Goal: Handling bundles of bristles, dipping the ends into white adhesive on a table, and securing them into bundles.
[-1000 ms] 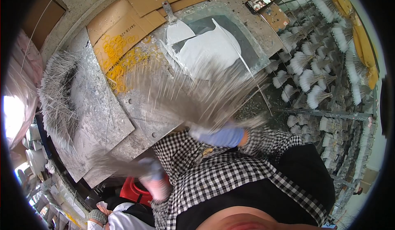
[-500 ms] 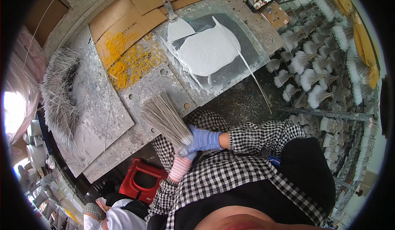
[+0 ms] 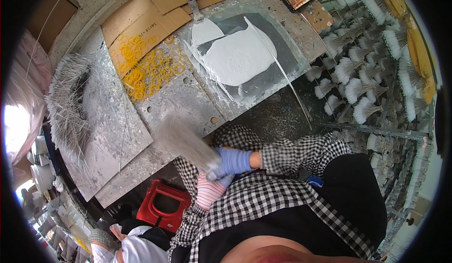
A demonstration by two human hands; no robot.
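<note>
Since half a second ago the bundle of thin grey bristles (image 3: pixel 181 140) has swung slightly left and now blurs with motion, so the shaking or tapping to even it seems to go on. The right hand (image 3: pixel 230 161), in a blue glove, has its fingers closed round the bundle's near end; the left hand (image 3: pixel 209 190), in a pink striped glove, grips just below. The bundle fans far-left over the desk (image 3: pixel 188 100), near the yellow rubber rings (image 3: pixel 150 70).

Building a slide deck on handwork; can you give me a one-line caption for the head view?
Two gloved hands, left hand and right hand, grip a bundle of thin sticks above a spattered workbench.
</note>
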